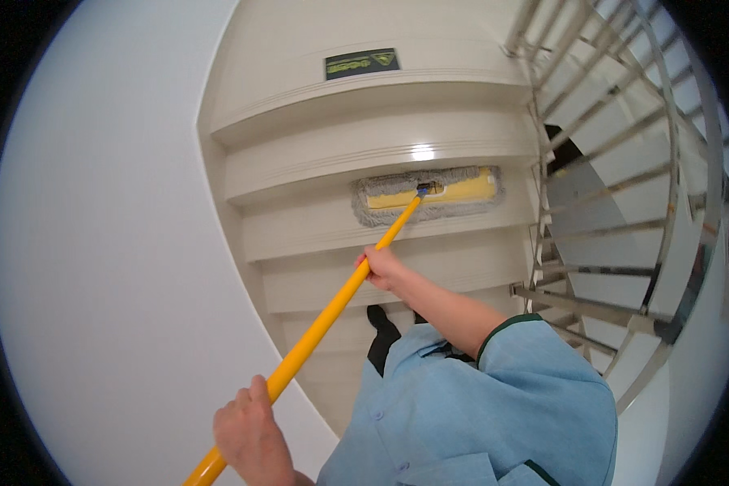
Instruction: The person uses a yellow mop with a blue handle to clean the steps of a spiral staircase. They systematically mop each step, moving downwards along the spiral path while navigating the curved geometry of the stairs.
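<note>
A flat dust mop [462,191] with a grey fringe and yellow backing lies across a stair tread, toward the railing side. From its centre a yellow mop handle [322,328] slants down to the lower left. My right hand [381,267] grips this pole partway along, closer to the mop head. Higher up the pole, near the white wall, my left hand [252,428] is closed around it. Part of the pole runs past that hand out of the picture.
Cream-coloured stairs [304,228] rise ahead of my black shoe [379,331]. A smooth white wall [115,243] borders them on the left. On the right stands a metal stair railing [613,231], with lower steps beyond it. One tread bears a dark sign [362,63] with yellow-green markings.
</note>
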The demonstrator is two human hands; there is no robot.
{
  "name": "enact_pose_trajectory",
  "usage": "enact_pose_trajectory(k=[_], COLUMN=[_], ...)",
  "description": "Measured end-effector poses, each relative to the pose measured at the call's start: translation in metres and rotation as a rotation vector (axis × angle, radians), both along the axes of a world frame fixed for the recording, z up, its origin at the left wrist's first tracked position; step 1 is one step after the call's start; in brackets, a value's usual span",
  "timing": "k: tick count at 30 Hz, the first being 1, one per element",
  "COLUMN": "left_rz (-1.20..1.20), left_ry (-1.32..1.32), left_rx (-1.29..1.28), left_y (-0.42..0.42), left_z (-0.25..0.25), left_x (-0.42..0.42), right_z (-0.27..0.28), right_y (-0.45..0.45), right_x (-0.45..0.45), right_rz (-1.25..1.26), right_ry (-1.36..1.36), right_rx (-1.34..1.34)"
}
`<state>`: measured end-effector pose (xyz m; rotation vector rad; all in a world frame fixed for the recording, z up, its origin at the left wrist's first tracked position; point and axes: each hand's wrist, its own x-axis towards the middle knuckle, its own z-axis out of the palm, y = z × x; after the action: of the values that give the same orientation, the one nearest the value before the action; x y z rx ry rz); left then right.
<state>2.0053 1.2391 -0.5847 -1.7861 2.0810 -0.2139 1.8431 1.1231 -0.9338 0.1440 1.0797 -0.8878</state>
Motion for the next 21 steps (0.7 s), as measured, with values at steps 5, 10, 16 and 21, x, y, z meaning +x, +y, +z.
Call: enact_pose_trajectory(k=[5,10,16,21], left_rz=[0.263,0.542,0.693,0.724], left_ry=[-0.058,-0.170,-0.035,-0.084], left_rx=[0.047,0.057,0.253,0.240], left_y=[0.023,-0.002,-0.056,-0.060], left_z=[-0.001,-0.030,-0.062,-0.040], left_x=[0.052,0.091,0.158,0.191], right_z=[-0.006,-0.044,-0.086,-0.046], right_y=[-0.003,-0.053,-0.116,-0.125], right_x=[0.091,0.188,0.287,0.317], right_rz=[0.113,0.294,0.431,0.469], right_ry=[-0.071,-0.124,-0.118,-0.070], right_rx=[0.098,0.079,0.171,0.254])
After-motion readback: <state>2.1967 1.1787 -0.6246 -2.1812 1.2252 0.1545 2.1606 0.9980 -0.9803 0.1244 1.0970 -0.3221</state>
